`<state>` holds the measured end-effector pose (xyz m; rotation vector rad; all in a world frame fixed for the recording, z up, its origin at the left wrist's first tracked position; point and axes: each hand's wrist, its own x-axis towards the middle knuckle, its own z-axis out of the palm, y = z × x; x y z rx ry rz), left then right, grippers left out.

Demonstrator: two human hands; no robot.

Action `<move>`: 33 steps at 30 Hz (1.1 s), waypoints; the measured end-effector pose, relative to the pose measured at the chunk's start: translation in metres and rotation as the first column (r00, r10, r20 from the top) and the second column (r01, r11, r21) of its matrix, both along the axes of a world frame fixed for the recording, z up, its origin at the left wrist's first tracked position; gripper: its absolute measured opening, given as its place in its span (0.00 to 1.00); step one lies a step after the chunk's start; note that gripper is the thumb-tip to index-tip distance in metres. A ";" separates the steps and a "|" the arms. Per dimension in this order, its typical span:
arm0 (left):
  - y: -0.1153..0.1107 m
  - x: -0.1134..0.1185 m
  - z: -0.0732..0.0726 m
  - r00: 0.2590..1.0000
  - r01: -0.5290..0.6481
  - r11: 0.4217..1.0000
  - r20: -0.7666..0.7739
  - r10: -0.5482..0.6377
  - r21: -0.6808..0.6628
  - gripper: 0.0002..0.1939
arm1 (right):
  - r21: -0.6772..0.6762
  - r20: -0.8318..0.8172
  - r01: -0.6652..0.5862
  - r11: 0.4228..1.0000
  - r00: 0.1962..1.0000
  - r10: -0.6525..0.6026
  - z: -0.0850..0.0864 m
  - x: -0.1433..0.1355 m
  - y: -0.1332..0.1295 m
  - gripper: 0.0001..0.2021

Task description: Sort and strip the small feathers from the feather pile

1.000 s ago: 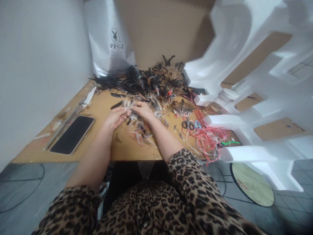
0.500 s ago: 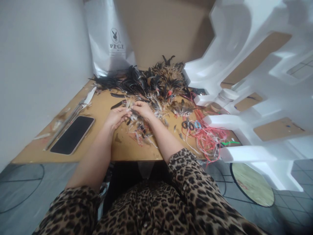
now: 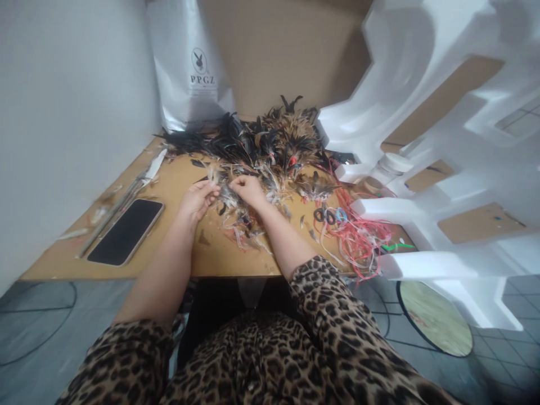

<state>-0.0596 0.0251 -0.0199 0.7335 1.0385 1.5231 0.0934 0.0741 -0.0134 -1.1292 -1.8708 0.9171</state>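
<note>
My left hand (image 3: 199, 200) is closed in a pinch on a pale, fluffy feather (image 3: 213, 172) whose tuft sticks up above the fingertips. A short gap to the right, my right hand (image 3: 248, 190) has its thumb and fingers pressed together; whatever they hold is too small to make out. Below and between the hands lies a litter of loose grey and white feather bits (image 3: 236, 212). Behind them spreads a heap of dark feathers (image 3: 230, 140), with a brown feather bunch (image 3: 295, 128) at its right.
A phone (image 3: 126, 232) and thin rods (image 3: 112, 212) lie at the left. Pink string (image 3: 363, 239) and black rings (image 3: 324, 216) are at the right, beside a large white foam piece (image 3: 422, 264). A silvery bag (image 3: 185, 107) stands at the back against the wall.
My hands have drawn apart from where they met. The left hand has shifted left with the pale feather; the right has stayed nearly in place.
</note>
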 end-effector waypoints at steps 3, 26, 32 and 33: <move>0.001 -0.001 0.001 0.999 -0.042 0.999 0.012 0.042 0.000 0.05 | 0.104 0.268 -0.020 0.994 0.963 -0.008 0.005 0.002 -0.006 0.09; 0.003 -0.002 -0.005 0.997 0.021 0.998 0.081 -0.016 -0.051 0.04 | -0.369 -0.319 -0.077 0.926 0.947 -0.048 0.008 0.001 -0.003 0.07; 0.001 0.001 -0.003 0.993 0.077 0.995 0.091 -0.071 -0.069 0.04 | -0.318 -0.382 -0.093 0.944 0.923 -0.038 0.008 0.001 -0.003 0.10; 0.000 0.001 -0.002 0.993 0.083 0.994 0.094 -0.076 -0.078 0.04 | -0.278 -0.378 -0.085 0.957 0.925 -0.028 0.007 0.001 -0.001 0.10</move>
